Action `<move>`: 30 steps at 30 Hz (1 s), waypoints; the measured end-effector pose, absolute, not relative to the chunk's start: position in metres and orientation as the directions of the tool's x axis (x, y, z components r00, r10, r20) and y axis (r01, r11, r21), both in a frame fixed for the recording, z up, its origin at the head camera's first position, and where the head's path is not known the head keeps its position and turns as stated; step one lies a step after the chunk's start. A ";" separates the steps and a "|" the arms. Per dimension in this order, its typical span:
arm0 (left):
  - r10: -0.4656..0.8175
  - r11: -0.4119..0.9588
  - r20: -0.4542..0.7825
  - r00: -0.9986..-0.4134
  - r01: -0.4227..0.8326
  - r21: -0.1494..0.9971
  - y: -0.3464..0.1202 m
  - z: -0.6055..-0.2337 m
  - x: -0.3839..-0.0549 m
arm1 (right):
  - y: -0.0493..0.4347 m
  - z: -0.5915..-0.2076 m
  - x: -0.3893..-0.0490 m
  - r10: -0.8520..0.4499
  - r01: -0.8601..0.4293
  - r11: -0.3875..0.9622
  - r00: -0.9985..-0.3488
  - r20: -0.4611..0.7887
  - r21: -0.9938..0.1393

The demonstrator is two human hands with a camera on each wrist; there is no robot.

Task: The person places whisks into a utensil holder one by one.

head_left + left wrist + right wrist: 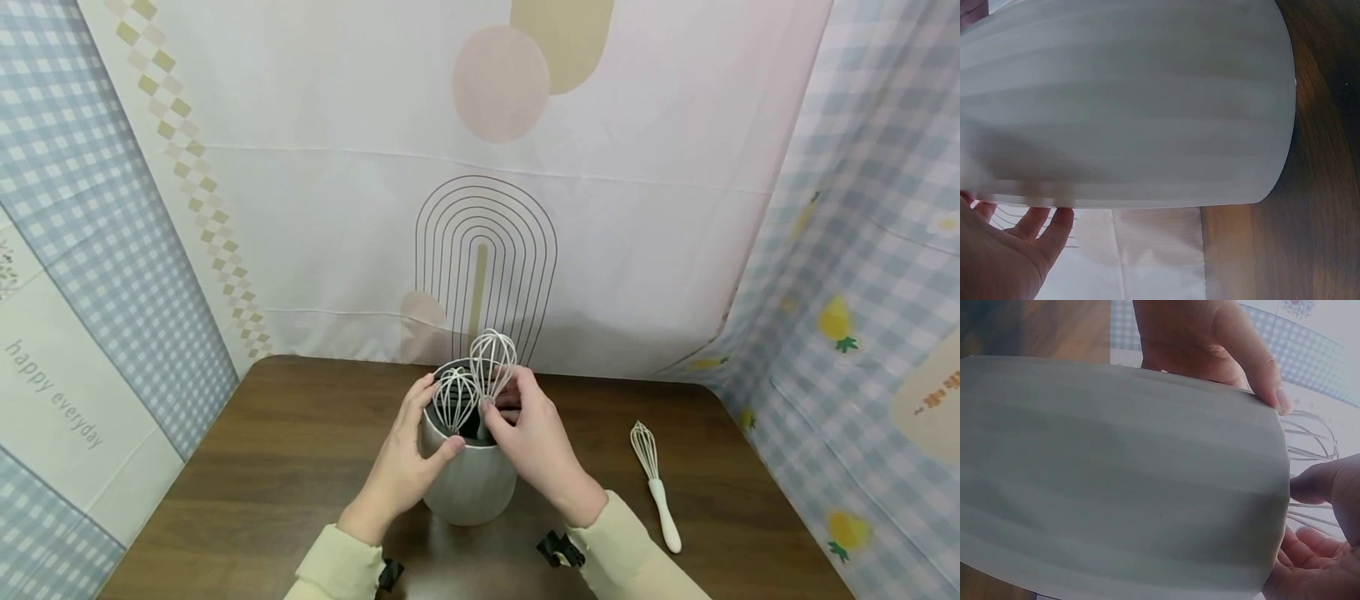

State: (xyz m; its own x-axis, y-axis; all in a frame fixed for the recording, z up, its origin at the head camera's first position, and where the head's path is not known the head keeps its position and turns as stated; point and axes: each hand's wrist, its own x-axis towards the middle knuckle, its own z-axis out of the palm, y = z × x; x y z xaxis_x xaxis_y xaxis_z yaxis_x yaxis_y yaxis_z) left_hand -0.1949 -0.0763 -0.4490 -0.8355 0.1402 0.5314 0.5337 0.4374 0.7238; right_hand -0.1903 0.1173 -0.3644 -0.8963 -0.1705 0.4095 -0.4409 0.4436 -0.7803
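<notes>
A pale, ribbed utensil holder (468, 492) stands upright on the table. My left hand (401, 462) grips it near the top, thumb over the front rim and fingers along the left side. With thumb and fingers my right hand (542, 437) pinches a wire whisk (492, 354) just below its wires; the whisk stands head up, its lower end hidden inside the holder. Beside it, a smaller-looking whisk (454, 393) also stands head up in the holder. In the right wrist view, the left thumb (1269, 384) rests on the rim across from the right hand (1319, 562).
A third whisk (655, 483) with a white handle lies on the brown wooden table (300, 450), right of my right hand. A patterned white cloth (337, 242) hangs behind the table, with blue checked cloth (847, 167) at the sides.
</notes>
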 end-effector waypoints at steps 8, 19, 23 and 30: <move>0.146 0.433 0.537 -0.831 0.541 0.721 -0.077 -0.450 -0.194 | 0.123 -0.369 -0.190 -0.201 -0.524 0.487 -0.846 0.494 -0.699; 0.150 0.441 0.548 -0.823 0.552 0.707 -0.077 -0.451 -0.196 | 0.129 -0.368 -0.188 -0.249 -0.579 0.478 -0.810 0.531 -0.661; 0.145 0.440 0.544 -0.827 0.546 0.713 -0.077 -0.451 -0.195 | 0.134 -0.367 -0.187 -0.239 -0.577 0.471 -0.811 0.534 -0.667; 0.147 0.438 0.549 -0.822 0.552 0.709 -0.077 -0.451 -0.196 | 0.149 -0.353 -0.178 -0.218 -0.603 0.428 -0.792 0.570 -0.674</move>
